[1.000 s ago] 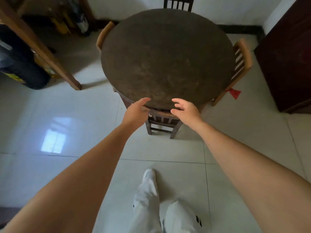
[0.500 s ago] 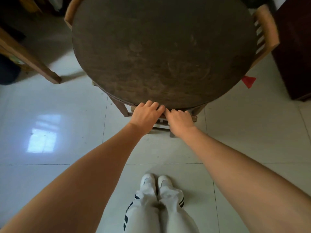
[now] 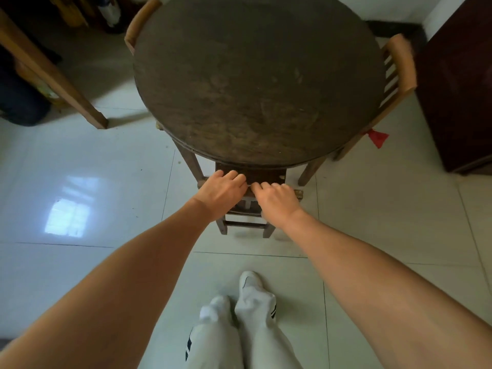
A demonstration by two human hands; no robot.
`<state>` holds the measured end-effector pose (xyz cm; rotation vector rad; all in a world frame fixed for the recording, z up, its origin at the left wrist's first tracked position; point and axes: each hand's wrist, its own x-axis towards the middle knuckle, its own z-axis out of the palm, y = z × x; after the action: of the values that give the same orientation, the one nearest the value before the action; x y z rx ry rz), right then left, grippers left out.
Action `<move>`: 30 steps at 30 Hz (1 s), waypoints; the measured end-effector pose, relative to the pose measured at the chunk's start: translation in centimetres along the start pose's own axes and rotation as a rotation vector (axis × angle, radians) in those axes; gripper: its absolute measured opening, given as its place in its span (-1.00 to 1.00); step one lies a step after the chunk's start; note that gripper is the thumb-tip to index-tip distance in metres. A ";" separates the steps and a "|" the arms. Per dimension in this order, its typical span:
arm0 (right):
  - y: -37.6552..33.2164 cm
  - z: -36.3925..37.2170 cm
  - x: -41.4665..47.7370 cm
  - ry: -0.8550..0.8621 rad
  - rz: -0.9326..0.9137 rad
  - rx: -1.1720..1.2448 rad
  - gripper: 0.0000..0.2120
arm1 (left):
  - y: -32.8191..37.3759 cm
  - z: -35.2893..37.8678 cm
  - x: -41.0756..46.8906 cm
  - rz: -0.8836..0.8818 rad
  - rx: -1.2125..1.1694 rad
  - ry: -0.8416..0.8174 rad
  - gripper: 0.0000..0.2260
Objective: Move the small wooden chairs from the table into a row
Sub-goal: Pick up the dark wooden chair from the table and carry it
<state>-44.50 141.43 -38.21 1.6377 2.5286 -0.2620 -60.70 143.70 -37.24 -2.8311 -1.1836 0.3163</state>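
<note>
A dark round table (image 3: 255,83) fills the upper middle of the head view. A small dark wooden chair (image 3: 246,225) stands at its near edge, part of the seat showing from under the tabletop. My left hand (image 3: 222,194) and my right hand (image 3: 277,199) sit side by side on the chair's top rail, fingers curled over it. A lighter wooden chair (image 3: 396,73) is tucked in at the table's right side, with a red tag (image 3: 376,137) hanging from it. Another light chair back (image 3: 139,21) shows at the table's far left.
A slanted wooden leg (image 3: 56,75) of other furniture stands at the left with dark items behind it. A dark cabinet (image 3: 458,89) stands at the right. My white-trousered legs and shoes (image 3: 247,296) are on the pale tiled floor (image 3: 93,182) just behind the chair.
Both hands closed on the near chair's top rail. The chair has come out from under the table toward me, showing more of its seat and legs, and I have stepped back a little.
</note>
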 end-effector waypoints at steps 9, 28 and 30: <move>-8.4 0.2 -14.5 0.025 -0.047 0.013 -0.67 | 10.1 -3.0 -13.8 -0.042 -0.010 -0.033 -0.69; -19.0 12.0 -37.4 0.027 -0.147 0.001 -0.72 | 30.7 3.2 -33.9 -0.090 -0.059 0.017 -0.82; -19.4 13.0 -38.7 0.036 -0.160 -0.009 -0.73 | 32.0 3.8 -34.8 -0.103 -0.063 0.015 -0.81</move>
<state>-46.36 96.45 -41.95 1.4509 2.6875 -0.2376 -63.00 96.35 -39.36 -2.8059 -1.3545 0.2555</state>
